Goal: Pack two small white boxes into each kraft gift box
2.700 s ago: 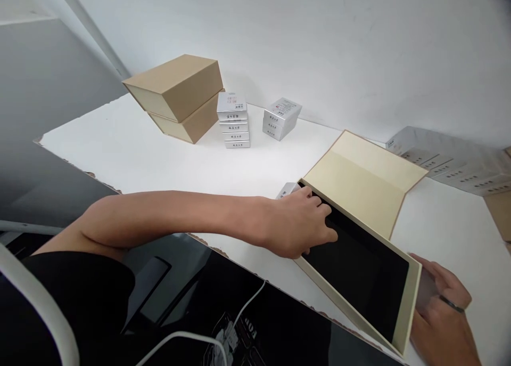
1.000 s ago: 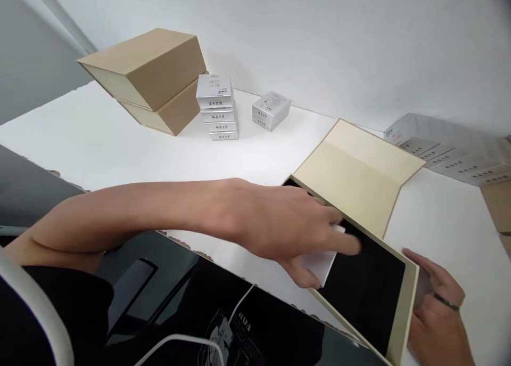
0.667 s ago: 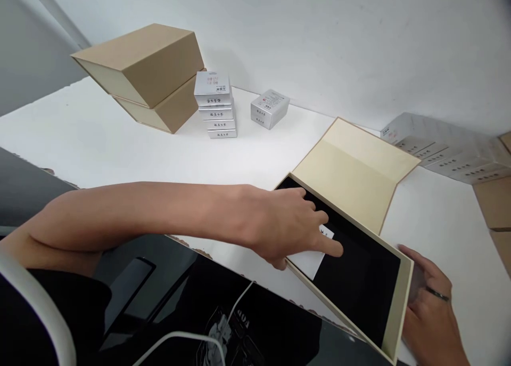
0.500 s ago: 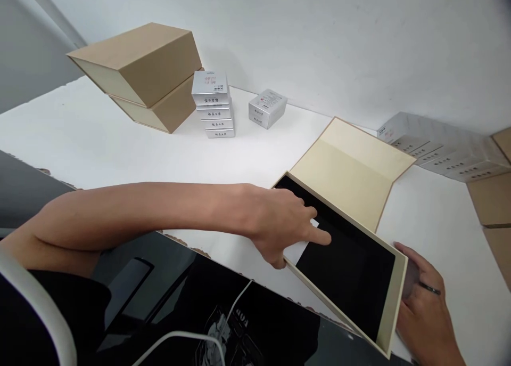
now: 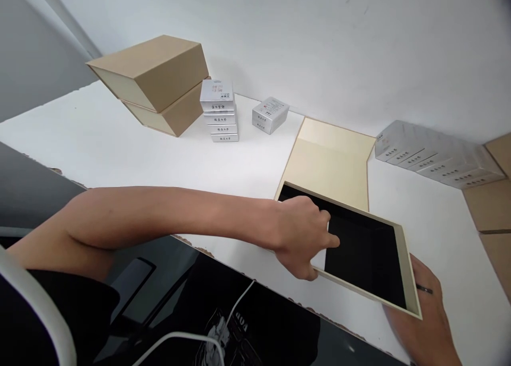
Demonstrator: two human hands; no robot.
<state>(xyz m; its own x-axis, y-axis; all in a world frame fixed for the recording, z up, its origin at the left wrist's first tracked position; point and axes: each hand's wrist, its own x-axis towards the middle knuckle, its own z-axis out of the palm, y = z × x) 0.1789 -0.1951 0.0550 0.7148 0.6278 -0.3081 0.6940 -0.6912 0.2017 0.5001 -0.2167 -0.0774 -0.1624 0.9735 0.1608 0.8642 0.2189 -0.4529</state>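
A shallow cream box (image 5: 411, 281) lies tilted at the front right of the table, its black interior (image 5: 363, 249) facing up. Its cream lid (image 5: 325, 158) is folded back flat behind it. My left hand (image 5: 301, 235) reaches across the box's left part, index finger stretched over the black interior and thumb by the near wall. Under these bent fingers shows a white flat-looking piece (image 5: 320, 259), mostly covered, so its kind is hidden. At the box's right end my right hand (image 5: 425, 307), with a dark ring, grips the wall; its fingertips are out of sight underneath.
Two tan boxes (image 5: 151, 73) are stacked at the back left. Beside them stand a stack of silver cartons (image 5: 221, 113) and a lower pair (image 5: 270, 115). More silver cartons (image 5: 435, 155) line the right rear, near brown boxes (image 5: 487, 206). A white cable (image 5: 179, 334) hangs in front.
The box has turned, its right end rising in view, and its lid now lies further left and flatter against the table. My left hand has shifted right with the white piece.
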